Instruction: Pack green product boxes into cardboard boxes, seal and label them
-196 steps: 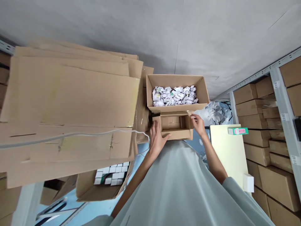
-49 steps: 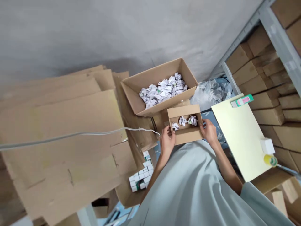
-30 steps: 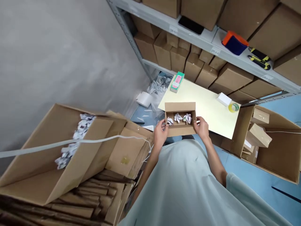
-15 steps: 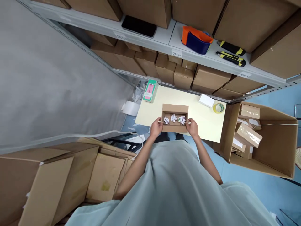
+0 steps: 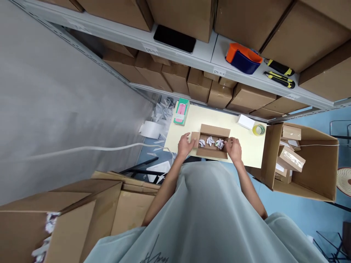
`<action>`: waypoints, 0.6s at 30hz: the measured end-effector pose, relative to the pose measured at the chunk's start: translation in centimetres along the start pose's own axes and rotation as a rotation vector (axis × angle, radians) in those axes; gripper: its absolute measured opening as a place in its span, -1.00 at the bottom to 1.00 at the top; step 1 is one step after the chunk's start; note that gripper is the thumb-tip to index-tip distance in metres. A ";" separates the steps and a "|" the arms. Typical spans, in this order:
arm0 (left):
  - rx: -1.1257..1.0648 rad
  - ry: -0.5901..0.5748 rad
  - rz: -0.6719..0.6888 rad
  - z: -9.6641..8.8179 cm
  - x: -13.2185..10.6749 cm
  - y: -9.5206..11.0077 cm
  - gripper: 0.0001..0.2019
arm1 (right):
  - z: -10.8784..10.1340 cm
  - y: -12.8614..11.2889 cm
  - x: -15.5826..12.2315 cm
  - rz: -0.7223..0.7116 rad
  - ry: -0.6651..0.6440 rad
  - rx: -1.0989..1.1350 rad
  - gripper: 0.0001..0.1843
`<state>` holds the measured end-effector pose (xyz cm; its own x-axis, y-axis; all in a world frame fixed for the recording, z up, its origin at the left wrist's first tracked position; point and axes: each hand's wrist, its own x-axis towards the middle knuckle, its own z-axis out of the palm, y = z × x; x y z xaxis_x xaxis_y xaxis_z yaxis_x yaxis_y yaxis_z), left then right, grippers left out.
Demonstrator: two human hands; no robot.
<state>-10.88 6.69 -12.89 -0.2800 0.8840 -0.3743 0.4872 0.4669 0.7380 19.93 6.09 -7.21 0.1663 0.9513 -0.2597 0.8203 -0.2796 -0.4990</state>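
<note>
The box [image 5: 215,130] sits at the near edge of the table [image 5: 211,114], between the left hand [image 5: 185,145] and the right hand [image 5: 233,149], with three paper wads [image 5: 210,140] in a row inside. At the table's far left lies a packet [image 5: 181,111]; at its far right, a small carton [image 5: 246,122], with a tape roll [image 5: 255,130] just right of it. Behind the table, the shelf [image 5: 189,57] bears, left to right, a phone [image 5: 174,38], a holder [image 5: 244,58] and two cutters [image 5: 279,68]. Right of the table, a large carton [image 5: 319,175] holds parcels [image 5: 291,159].

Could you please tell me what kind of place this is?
Probably a packing corner in a storeroom: cartons line a labelled shelf, tape lies on the table, and an open box holds crumpled paper.
</note>
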 end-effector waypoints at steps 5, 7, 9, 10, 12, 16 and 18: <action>-0.013 0.222 -0.020 -3.4 5.0 0.2 -0.23 | 1.1 -8.0 3.2 -0.248 -0.033 0.107 -0.57; 0.007 0.246 -0.044 -3.9 7.3 0.6 -0.12 | 2.6 -12.0 4.9 -0.328 -0.071 0.117 -0.60; 0.025 0.238 -0.088 -3.9 9.5 1.1 -0.02 | 4.3 -15.7 6.5 -0.380 -0.106 0.103 -0.64; 0.034 0.226 -0.114 -3.8 10.4 1.2 0.02 | 5.2 -17.3 7.3 -0.391 -0.121 0.093 -0.65; 0.045 0.191 -0.167 -3.5 11.9 1.5 0.06 | 6.7 -20.0 8.5 -0.396 -0.141 0.073 -0.68; 0.047 0.094 -0.186 -3.3 13.1 1.2 -0.07 | 8.1 -22.6 9.6 -0.380 -0.160 0.065 -0.74; 0.049 0.075 -0.160 -3.4 13.3 0.8 -0.16 | 8.0 -22.9 9.5 -0.356 -0.173 0.064 -0.75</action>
<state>-17.01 18.74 -15.33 -0.4170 0.7951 -0.4404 0.4709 0.6035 0.6435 -1.68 20.44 -4.89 -0.2216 0.9557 -0.1939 0.7734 0.0511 -0.6318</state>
